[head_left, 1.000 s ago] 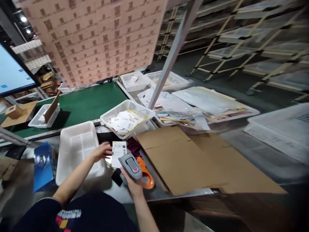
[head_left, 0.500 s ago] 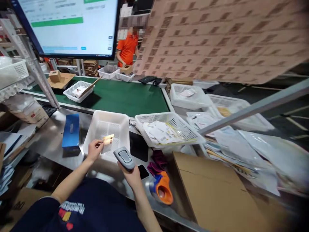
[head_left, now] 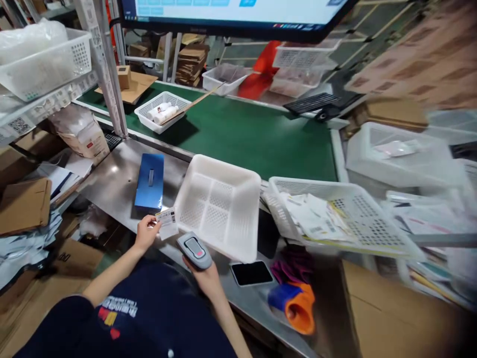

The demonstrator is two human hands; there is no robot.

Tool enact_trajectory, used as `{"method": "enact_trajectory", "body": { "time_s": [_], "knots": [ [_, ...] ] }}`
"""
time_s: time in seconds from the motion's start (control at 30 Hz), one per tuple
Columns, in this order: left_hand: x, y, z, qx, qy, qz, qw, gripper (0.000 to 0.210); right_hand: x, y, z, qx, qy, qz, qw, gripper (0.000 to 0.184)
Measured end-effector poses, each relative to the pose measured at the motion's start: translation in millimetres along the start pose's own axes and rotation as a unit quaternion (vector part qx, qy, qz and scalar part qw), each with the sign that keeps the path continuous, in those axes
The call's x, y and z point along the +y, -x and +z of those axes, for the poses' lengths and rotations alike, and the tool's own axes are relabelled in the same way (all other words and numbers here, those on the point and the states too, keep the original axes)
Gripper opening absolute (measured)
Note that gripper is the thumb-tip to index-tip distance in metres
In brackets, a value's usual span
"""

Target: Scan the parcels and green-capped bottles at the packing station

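Scan step: left hand point(head_left: 144, 233) pinching label card point(head_left: 166, 223), right hand point(head_left: 206, 276) gripping scanner point(head_left: 194, 250); next, line up the barcode.

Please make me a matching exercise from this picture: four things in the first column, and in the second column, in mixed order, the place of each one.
Things:
1. scanner
2. label
3. phone
4. blue box

Places:
A. lying flat on the steel table, left of the white tray
B. held in the left hand
C. held in the right hand
D. lying screen up on the table, in front of the white tray

Pairs: 1-C, 2-B, 3-D, 4-A
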State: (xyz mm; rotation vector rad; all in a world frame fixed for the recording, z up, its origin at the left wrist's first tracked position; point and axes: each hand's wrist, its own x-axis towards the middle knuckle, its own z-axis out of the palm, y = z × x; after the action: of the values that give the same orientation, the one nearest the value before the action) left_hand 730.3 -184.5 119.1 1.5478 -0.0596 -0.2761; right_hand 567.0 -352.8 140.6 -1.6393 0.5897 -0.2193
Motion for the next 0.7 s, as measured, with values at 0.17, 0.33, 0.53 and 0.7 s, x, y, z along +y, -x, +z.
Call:
{"method": "enact_trajectory", "body": {
  "time_s": [0.17,0.33,0.53,0.7],
  "knots": [
    [-15,2,-42.6,-0.012,-0.032,-0.022,0.999,0.02,8,1,41,-0.025,0.032,-0.01,0.999,0.049],
    [-42,14,-97.7,-0.055,-0.072,-0.079,0.993,0.023,33,-7,84,0.0,0.122,0.027,0.992,0.051],
    [-47,0,-157.3,0.002,-0.044,-0.107,0.993,0.033,49,-19,124,0.0,0.293,0.086,0.952,0.034],
    [-31,-38,-174.2,0.03,-0.025,-0.09,0.995,0.043,62,-36,144,0.031,0.287,0.108,0.951,0.033]
  ]
}}
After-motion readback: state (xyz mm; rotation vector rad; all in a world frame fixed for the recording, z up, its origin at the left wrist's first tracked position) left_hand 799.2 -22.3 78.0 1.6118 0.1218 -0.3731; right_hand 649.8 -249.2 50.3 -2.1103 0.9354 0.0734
